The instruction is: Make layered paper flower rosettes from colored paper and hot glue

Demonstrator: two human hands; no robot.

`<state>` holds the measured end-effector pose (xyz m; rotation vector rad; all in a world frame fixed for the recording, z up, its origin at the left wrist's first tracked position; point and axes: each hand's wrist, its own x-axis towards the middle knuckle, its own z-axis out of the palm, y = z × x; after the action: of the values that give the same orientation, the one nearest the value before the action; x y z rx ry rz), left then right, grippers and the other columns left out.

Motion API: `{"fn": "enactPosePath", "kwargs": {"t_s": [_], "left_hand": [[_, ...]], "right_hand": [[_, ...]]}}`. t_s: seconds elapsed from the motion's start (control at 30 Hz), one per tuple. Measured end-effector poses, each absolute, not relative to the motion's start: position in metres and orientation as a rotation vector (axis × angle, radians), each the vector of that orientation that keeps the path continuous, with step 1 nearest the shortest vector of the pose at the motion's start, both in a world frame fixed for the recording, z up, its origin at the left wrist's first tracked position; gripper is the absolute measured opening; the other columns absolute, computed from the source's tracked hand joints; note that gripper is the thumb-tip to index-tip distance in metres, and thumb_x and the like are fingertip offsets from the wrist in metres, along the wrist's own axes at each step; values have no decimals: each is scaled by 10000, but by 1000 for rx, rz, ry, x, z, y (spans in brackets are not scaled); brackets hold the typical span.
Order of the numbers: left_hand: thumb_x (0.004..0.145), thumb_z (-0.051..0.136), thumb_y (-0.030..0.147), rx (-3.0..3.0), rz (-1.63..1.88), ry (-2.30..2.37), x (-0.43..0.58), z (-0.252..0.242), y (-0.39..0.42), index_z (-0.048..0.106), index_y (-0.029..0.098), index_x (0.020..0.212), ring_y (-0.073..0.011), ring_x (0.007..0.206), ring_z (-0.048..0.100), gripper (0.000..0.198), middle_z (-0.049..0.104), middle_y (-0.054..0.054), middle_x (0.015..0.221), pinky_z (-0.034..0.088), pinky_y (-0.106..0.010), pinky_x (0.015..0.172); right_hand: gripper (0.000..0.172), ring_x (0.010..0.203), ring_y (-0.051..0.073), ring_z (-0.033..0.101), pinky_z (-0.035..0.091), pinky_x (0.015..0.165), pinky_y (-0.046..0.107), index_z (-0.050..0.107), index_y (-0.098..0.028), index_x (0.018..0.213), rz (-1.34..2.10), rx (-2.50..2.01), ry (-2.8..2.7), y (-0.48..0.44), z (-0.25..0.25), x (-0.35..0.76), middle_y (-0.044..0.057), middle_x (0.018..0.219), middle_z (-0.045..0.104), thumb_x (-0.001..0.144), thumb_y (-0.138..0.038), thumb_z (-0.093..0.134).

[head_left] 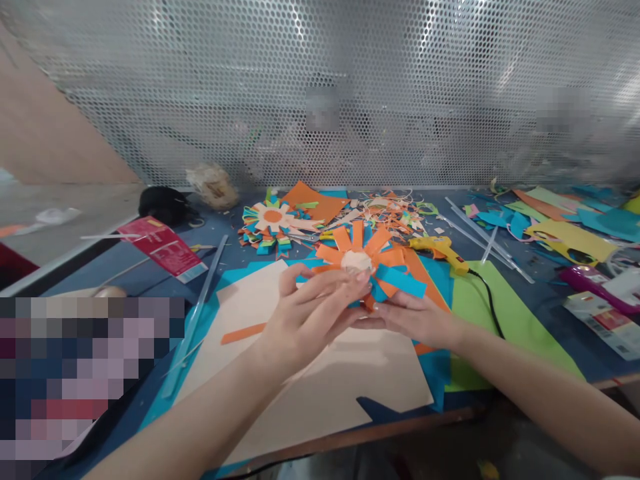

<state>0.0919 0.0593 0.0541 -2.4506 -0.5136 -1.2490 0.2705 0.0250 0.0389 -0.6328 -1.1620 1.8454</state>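
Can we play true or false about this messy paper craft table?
1. The left hand and the right hand both hold the orange and blue paper-strip flower. True.
2. The yellow plastic glue gun is in the right hand. False: it lies on the blue table, beyond the held flower.
3. A second paper flower with an orange centre lies farther back. True.
4. The red printed packet lies on the green paper sheet. False: it lies at the left on the blue table, away from that sheet.
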Motion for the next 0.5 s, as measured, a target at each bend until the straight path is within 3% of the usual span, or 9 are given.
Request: {"fn": "enactPosePath", "kwargs": {"t_s": [0.17, 0.5], "left_hand": [[746, 632, 81, -2389, -1183, -439, 89, 50, 56, 519, 149, 1086, -149, 825, 630, 364, 709, -16, 822, 338, -330, 797], [768, 607, 90, -2478, -1208, -554, 90, 46, 56, 398, 150, 1246, -139, 772, 611, 525, 698, 16, 748, 330, -326, 784]], "right_hand": [[216, 1053, 187, 569, 388, 996, 430, 618, -188, 783, 1814, -601, -1126, 27, 39, 269, 5, 978, 651, 689, -373, 676], [388, 945, 159, 627, 389, 998, 400, 594, -245, 1037, 1861, -642, -1116, 28, 35, 268, 2, 1068, 634, 683, -379, 678]]}}
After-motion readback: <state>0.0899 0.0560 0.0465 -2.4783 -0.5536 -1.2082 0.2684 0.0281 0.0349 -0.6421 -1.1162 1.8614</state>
